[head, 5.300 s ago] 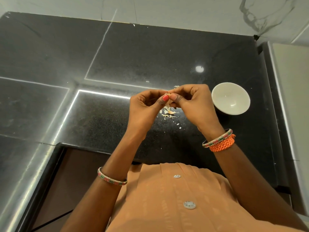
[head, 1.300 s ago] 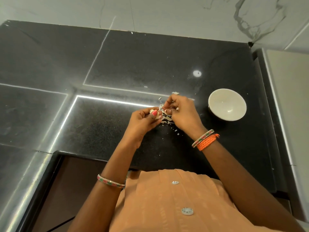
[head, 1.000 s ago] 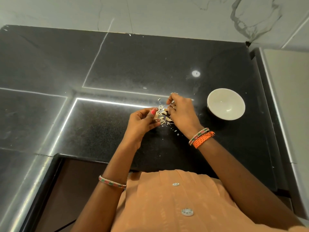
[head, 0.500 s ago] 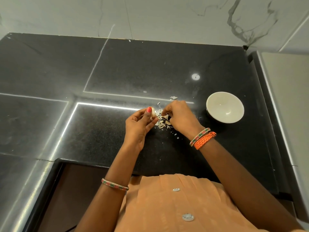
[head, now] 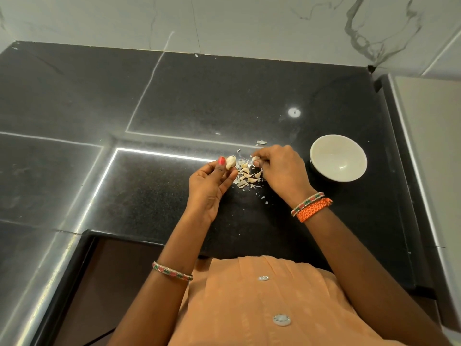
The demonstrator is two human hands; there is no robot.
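Note:
My left hand (head: pixel 212 186) pinches a pale garlic piece (head: pixel 231 162) between thumb and fingers, just left of a small pile of garlic cloves and papery skins (head: pixel 247 177) on the black counter (head: pixel 174 101). My right hand (head: pixel 282 171) hovers over the pile's right side and pinches a single garlic clove (head: pixel 255 160) at its fingertips. An empty white bowl (head: pixel 338 158) stands on the counter to the right of my right hand.
A marble wall (head: pixel 249 21) runs along the back of the counter. A raised pale surface (head: pixel 431 146) borders the counter on the right. The counter's front edge and a dark recess (head: pixel 112 283) lie below my left forearm. Skin flakes (head: pixel 261 142) lie scattered behind the pile.
Both hands have come down from working together on the garlic and moved apart. The left hand now holds its piece off to the left while the right hand picks a clove from the pile.

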